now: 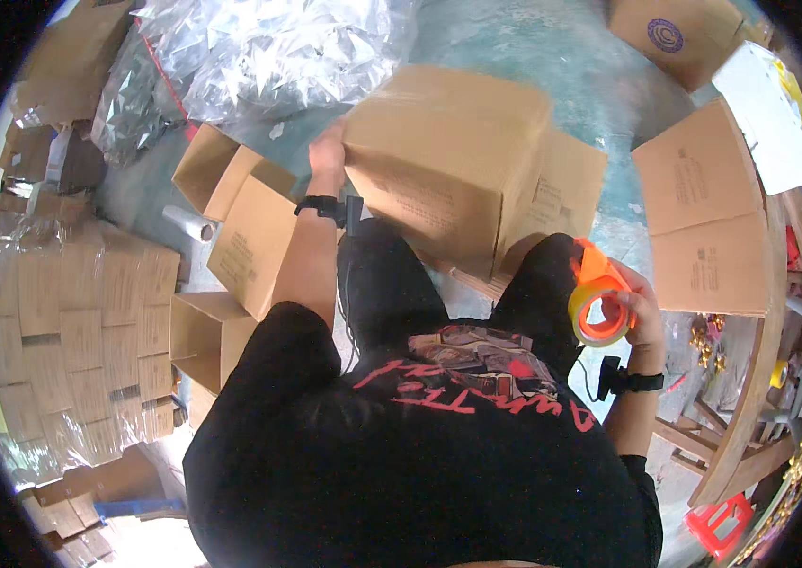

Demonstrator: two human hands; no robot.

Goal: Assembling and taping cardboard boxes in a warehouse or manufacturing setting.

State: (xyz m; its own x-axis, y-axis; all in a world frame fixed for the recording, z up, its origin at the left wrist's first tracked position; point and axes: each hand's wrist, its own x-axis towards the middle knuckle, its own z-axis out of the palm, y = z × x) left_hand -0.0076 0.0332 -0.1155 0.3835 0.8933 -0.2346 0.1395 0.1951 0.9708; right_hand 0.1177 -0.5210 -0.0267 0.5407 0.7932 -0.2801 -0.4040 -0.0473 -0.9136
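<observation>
Left hand [328,151] fingers clamped on closed brown cardboard box [448,161] resting on lap, right hand [642,308] gripping orange tape dispenser [598,298] beside knee; steady box before taping seam.

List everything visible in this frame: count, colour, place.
Closed cardboard box: one, brown, on the lap.
Tape dispenser: one, orange with yellowish roll, right of the lap.
Open cardboard boxes: several, brown, floor at left.
Flat cartons: two, brown, right.
Wrapped carton stack: one, brown under clear film, far left.
Silvery bags: a heap, top left.
Left hand: on the closed box's left side.
Right hand: gripping the dispenser.
</observation>
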